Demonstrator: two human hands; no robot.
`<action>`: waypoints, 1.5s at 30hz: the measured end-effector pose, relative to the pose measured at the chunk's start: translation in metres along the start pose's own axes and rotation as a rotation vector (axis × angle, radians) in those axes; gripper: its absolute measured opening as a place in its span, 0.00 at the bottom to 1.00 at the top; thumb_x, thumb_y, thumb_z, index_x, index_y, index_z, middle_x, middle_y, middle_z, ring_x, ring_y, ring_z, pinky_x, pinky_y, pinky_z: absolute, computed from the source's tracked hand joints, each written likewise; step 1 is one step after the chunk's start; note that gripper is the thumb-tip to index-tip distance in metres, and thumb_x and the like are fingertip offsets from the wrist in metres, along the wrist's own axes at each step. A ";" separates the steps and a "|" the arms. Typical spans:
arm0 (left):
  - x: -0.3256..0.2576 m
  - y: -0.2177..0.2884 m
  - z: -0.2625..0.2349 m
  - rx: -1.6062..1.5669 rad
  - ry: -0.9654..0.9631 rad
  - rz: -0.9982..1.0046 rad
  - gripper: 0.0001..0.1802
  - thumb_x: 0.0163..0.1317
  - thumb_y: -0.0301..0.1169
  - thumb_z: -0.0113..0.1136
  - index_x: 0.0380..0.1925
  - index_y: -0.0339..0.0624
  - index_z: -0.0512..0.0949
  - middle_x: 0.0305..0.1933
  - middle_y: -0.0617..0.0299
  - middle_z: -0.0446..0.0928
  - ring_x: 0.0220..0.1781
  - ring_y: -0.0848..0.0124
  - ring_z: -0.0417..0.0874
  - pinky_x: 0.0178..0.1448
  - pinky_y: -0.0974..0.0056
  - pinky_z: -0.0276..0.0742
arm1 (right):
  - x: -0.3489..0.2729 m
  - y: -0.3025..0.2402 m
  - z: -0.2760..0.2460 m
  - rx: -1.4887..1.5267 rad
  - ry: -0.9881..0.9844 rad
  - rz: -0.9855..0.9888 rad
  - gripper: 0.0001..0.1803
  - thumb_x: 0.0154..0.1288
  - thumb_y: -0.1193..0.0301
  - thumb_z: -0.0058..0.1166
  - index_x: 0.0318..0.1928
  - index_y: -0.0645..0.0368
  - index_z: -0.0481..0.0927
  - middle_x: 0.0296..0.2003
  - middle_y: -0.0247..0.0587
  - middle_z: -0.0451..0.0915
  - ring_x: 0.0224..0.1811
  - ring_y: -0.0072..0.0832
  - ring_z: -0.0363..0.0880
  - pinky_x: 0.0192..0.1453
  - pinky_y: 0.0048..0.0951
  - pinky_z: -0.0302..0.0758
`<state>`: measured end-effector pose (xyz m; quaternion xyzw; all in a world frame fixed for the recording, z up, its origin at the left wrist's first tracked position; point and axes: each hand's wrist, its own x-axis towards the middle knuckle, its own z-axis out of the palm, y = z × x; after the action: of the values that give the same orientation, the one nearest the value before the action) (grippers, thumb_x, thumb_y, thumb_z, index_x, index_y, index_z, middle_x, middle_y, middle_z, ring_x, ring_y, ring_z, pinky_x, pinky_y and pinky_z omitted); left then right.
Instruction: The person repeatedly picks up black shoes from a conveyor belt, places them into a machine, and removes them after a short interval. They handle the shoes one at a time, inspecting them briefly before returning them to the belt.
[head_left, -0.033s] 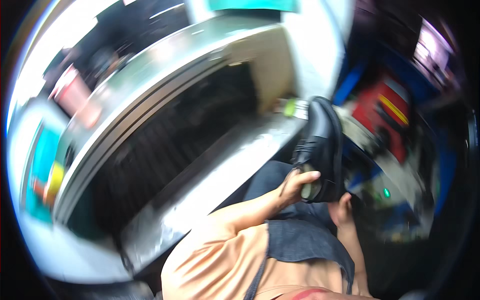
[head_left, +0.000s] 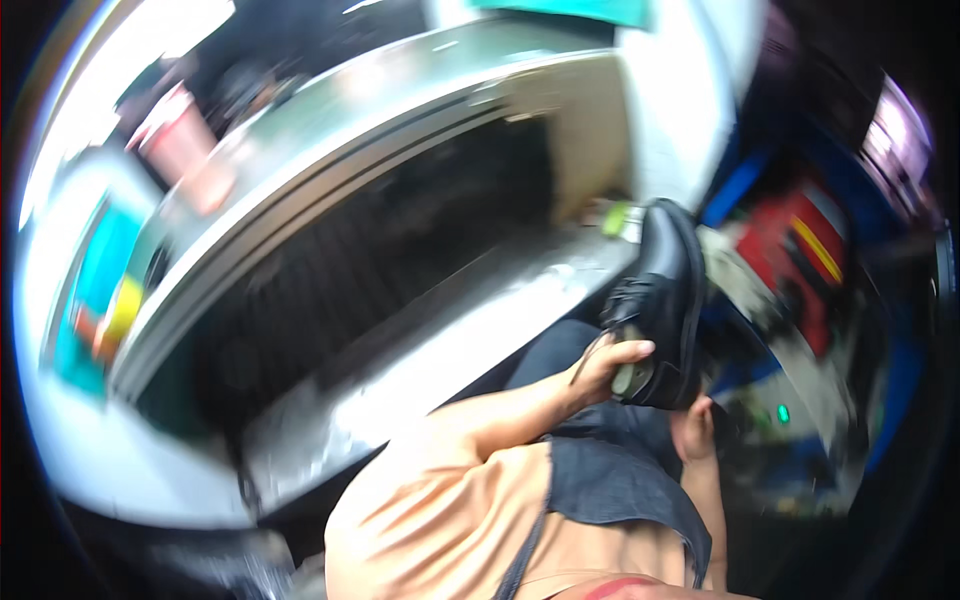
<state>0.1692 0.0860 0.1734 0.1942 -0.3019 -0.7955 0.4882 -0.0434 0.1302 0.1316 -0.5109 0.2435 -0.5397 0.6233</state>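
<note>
Blurred metal workbench (head_left: 420, 370) left of the hands, black leather shoe (head_left: 665, 300) gripped heel-end by curled left hand (head_left: 605, 368), toe raised for access, right hand (head_left: 692, 425) underneath as support, grip unclear.

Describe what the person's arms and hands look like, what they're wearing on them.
Both forearms are bare, with no gloves, watch or rings that the blurred picture shows. The left hand has bare fingers. The right hand is mostly hidden. An orange-tan short-sleeved top and a dark denim apron are worn.
</note>
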 end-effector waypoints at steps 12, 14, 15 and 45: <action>-0.181 0.143 -0.201 0.119 0.872 0.591 0.13 0.58 0.29 0.64 0.43 0.36 0.81 0.39 0.56 0.83 0.42 0.65 0.87 0.49 0.60 0.86 | 0.004 0.000 -0.073 -0.337 0.153 0.378 0.35 0.78 0.44 0.34 0.68 0.60 0.68 0.57 0.42 0.77 0.55 0.27 0.76 0.54 0.26 0.73; -0.227 0.164 -0.250 0.096 1.135 0.673 0.12 0.59 0.31 0.65 0.40 0.36 0.83 0.36 0.57 0.83 0.37 0.67 0.86 0.41 0.63 0.86 | 0.003 0.003 -0.078 -0.353 0.157 0.398 0.34 0.78 0.45 0.35 0.67 0.60 0.68 0.56 0.42 0.77 0.55 0.27 0.76 0.54 0.26 0.73; -0.249 0.173 -0.275 0.094 1.242 0.761 0.13 0.59 0.33 0.65 0.41 0.37 0.84 0.35 0.60 0.83 0.35 0.68 0.84 0.40 0.62 0.83 | 0.003 0.002 -0.079 -0.366 0.197 0.410 0.34 0.78 0.45 0.36 0.67 0.60 0.68 0.56 0.43 0.77 0.55 0.27 0.76 0.54 0.26 0.73; -0.155 0.141 -0.314 1.765 1.135 0.749 0.13 0.66 0.29 0.56 0.47 0.31 0.79 0.46 0.44 0.78 0.50 0.50 0.76 0.57 0.53 0.72 | -0.040 0.008 -0.079 -1.361 0.359 -0.069 0.09 0.66 0.66 0.59 0.41 0.56 0.83 0.34 0.40 0.83 0.39 0.39 0.82 0.45 0.38 0.78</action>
<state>0.5214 0.0851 0.0371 0.7052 -0.5343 0.0999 0.4552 -0.1198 0.1366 0.0859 -0.6976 0.6098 -0.3630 0.0982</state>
